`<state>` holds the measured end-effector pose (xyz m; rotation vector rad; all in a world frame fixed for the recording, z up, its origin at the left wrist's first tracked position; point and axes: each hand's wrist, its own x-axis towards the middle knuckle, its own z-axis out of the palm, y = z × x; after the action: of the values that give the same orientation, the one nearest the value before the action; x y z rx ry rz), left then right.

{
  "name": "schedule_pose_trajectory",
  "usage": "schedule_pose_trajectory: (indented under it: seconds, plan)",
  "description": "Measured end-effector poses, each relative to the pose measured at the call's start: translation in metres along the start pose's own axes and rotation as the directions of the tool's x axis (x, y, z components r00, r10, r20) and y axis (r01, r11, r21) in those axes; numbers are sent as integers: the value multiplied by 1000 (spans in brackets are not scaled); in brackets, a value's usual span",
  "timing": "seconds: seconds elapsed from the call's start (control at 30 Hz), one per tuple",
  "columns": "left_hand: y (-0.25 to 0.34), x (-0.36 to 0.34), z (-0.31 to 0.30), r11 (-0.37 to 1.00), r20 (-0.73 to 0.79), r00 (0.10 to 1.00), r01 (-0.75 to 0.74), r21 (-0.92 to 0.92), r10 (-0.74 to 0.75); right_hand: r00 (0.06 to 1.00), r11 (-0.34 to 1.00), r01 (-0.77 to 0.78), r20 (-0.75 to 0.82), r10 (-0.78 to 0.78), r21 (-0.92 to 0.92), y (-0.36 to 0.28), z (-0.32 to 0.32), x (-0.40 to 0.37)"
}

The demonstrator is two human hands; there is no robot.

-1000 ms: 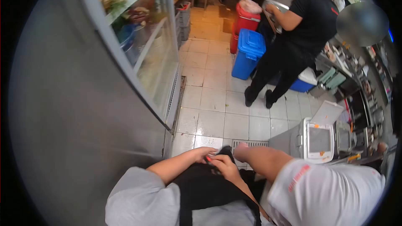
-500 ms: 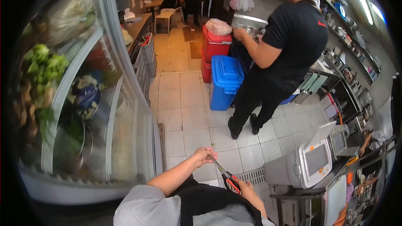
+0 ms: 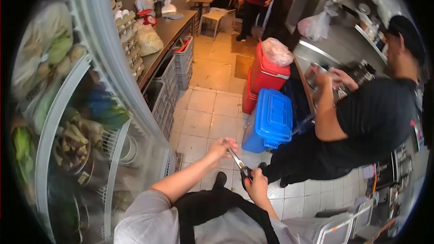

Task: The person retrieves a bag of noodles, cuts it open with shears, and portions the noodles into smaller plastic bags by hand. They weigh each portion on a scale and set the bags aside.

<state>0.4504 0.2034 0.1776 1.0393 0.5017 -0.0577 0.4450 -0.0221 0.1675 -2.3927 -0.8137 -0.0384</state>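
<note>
Black-handled scissors [image 3: 238, 160] slant across the lower centre of the frame. The right hand [image 3: 257, 186] is closed round their handles; the left hand [image 3: 222, 150] is at the blade tips, though whether its fingers pinch them I cannot tell. Beyond, right of centre, a blue bin [image 3: 274, 116] stands beside red containers [image 3: 270, 73]. Glass-fronted shelves [image 3: 61, 104] fill the left; a person in black [image 3: 379, 110] works at right.

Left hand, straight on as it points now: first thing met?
Probably the blue bin, ahead of the left hand in view; depth is unclear, so it might pass over.
</note>
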Motion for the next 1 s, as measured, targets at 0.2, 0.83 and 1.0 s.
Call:
schedule_pose_trajectory:
  seconds: [0.2, 0.83, 1.0]
  plan:
    - [124, 80, -36, 957, -174, 942, -289, 18, 287, 898, 839, -60, 396, -191, 541, 14, 31, 219]
    - [450, 304, -344, 589, -625, 24, -367, 720, 780, 524, 609, -48, 539, -659, 792, -103, 148, 683]
    - [567, 386, -466, 804, -817, -275, -191, 563, 506, 490, 625, 8, 542, -683, 780, -104, 180, 798]
